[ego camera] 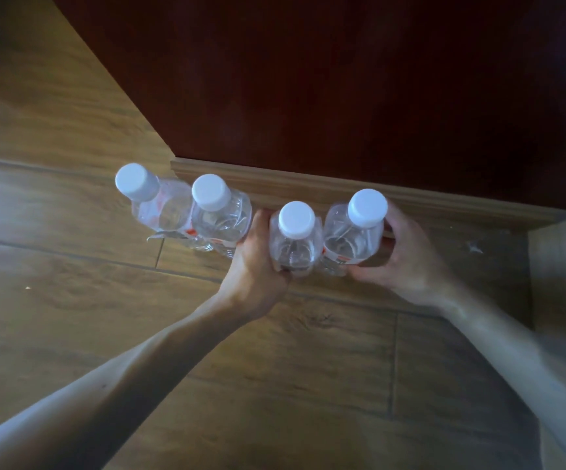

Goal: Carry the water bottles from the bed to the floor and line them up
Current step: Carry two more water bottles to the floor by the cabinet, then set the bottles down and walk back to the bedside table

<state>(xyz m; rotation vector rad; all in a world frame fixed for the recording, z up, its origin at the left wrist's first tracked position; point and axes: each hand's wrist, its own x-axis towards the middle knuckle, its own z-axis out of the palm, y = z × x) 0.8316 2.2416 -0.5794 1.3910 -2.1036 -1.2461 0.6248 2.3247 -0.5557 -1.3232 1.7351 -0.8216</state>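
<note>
Both bare forearms reach forward and down from the lower corners, converging toward the middle. The left hand (257,266) is curled, thumb side up, its fingers wrapped round something and mostly hidden. The right hand (407,259) is cupped likewise, palm turned inward toward the left, fingers bent and thumb low.

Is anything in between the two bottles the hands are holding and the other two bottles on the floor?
Only the left hand itself: its fingers sit between its clear plastic white-capped bottle and the next standing bottle. Nothing else visibly blocks the wooden floor.
</note>
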